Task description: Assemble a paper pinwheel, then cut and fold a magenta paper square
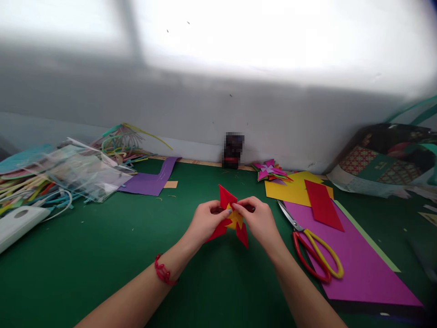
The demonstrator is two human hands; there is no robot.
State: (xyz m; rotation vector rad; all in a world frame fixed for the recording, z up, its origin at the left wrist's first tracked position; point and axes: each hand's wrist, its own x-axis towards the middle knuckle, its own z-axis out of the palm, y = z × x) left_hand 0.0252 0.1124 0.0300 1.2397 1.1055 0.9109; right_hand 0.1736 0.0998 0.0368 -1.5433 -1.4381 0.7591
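Observation:
A folded paper star, red with a yellow centre, is held above the green mat between both hands. My left hand pinches its left side with fingers closed. From the right, my right hand grips the star too, fingertips meeting at its centre. A red cord bracelet circles my left wrist.
Scissors with red and yellow handles lie on a magenta sheet to the right. Yellow and red sheets and finished paper stars sit behind. Purple paper, clear bags and strips lie at left. A patterned bag stands far right.

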